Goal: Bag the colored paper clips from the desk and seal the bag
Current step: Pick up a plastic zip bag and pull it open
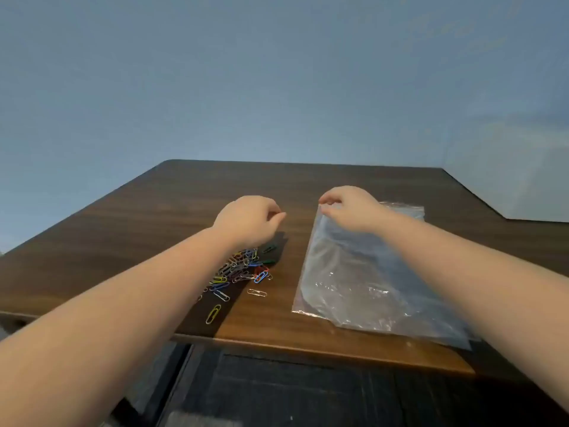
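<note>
paper clips (240, 269): dozens, uncountable | bag (363, 285): one, right hand (351, 208) pinching | left hand (249, 217) curled, contents unclear

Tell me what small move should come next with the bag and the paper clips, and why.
Probably bring the left hand across to the bag's far edge, opposite the right hand, and pull the mouth open. The right hand already pinches the far corner of the clear bag, which lies flat on the desk, while the paper clips lie loose in a pile beside it.
</note>
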`<state>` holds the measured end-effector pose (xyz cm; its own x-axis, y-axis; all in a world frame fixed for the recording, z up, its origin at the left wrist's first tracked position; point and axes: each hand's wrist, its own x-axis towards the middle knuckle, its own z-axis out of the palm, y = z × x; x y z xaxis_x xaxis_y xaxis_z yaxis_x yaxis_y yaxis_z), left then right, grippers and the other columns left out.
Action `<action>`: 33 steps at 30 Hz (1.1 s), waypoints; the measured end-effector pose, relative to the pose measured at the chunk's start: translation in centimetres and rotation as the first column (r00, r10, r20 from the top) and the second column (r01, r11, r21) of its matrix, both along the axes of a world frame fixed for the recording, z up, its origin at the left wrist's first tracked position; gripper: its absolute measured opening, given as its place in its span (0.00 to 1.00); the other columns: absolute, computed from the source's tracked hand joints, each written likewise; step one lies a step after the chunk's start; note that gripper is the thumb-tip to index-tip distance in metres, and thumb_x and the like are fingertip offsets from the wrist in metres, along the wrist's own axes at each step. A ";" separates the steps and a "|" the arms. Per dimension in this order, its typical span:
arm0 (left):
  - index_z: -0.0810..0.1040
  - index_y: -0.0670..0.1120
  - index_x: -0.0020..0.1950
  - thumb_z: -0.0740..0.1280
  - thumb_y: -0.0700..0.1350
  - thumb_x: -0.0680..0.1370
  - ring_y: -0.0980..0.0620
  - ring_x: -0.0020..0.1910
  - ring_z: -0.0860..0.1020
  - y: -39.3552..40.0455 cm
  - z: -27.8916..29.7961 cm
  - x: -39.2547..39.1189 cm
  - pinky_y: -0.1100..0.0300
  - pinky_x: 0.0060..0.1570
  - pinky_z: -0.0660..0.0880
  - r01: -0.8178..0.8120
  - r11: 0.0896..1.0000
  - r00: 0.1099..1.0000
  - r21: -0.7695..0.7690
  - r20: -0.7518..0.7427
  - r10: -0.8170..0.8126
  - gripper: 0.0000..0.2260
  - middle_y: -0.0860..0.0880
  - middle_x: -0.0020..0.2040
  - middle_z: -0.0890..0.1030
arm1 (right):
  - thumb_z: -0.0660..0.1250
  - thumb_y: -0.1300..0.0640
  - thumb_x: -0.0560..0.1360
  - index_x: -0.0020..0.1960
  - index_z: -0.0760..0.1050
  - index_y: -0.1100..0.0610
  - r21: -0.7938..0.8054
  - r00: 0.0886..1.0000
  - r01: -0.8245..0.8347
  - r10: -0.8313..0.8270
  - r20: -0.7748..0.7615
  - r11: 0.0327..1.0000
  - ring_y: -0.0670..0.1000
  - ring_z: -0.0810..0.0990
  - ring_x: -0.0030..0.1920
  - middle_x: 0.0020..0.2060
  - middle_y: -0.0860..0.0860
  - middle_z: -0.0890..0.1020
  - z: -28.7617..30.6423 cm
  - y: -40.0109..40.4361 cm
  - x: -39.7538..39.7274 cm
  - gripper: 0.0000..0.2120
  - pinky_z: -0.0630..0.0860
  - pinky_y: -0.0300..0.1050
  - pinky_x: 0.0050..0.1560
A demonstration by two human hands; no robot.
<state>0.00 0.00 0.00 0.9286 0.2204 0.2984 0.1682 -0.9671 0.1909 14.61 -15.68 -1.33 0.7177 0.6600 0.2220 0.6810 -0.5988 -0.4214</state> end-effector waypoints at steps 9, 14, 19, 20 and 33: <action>0.78 0.48 0.61 0.59 0.54 0.79 0.48 0.56 0.79 -1.4 -0.4 0.8 0.53 0.54 0.76 0.005 1.000 0.997 -0.028 -0.081 -0.008 0.16 0.49 0.58 0.82 | 0.57 0.46 0.79 0.70 0.67 0.49 -0.307 0.969 0.241 -0.244 0.029 0.921 0.57 0.68 0.69 0.67 0.51 0.74 -1.2 -3.9 2.8 0.21 0.64 0.54 0.66; 0.78 0.49 0.61 0.59 0.54 0.79 0.49 0.56 0.79 -1.4 -0.4 1.5 0.53 0.55 0.77 -0.021 0.999 0.995 -0.050 -0.096 0.016 0.16 0.49 0.58 0.82 | 0.60 0.44 0.77 0.67 0.71 0.49 -0.315 0.967 0.255 -0.242 0.080 0.914 0.57 0.70 0.67 0.64 0.51 0.76 -2.1 -3.7 3.3 0.20 0.65 0.56 0.64; 0.79 0.49 0.60 0.60 0.53 0.79 0.48 0.56 0.79 -1.8 -0.8 1.9 0.53 0.54 0.76 -0.048 0.996 0.991 -0.075 -0.126 0.039 0.15 0.49 0.58 0.82 | 0.60 0.47 0.78 0.56 0.81 0.52 -0.228 0.971 0.238 -0.227 0.076 0.944 0.58 0.75 0.60 0.55 0.53 0.81 -3.0 -3.7 3.3 0.15 0.72 0.53 0.59; 0.79 0.48 0.60 0.60 0.53 0.79 0.48 0.56 0.79 -2.0 -0.9 2.1 0.53 0.54 0.76 -0.057 0.994 0.991 -0.089 -0.128 0.045 0.15 0.48 0.58 0.82 | 0.60 0.49 0.79 0.54 0.82 0.53 -0.187 0.975 0.220 -0.208 0.082 0.957 0.59 0.75 0.58 0.53 0.53 0.82 -3.1 -3.8 3.3 0.14 0.74 0.53 0.57; 0.81 0.39 0.50 0.66 0.70 0.65 0.37 0.58 0.75 -5.0 1.0 3.5 0.52 0.54 0.75 -0.078 0.570 0.993 -0.818 -0.016 0.114 0.35 0.35 0.47 0.80 | 0.66 0.53 0.76 0.49 0.84 0.56 0.196 0.934 0.046 -0.112 0.339 0.979 0.55 0.71 0.53 0.44 0.52 0.76 0.6 -3.6 0.4 0.09 0.68 0.45 0.51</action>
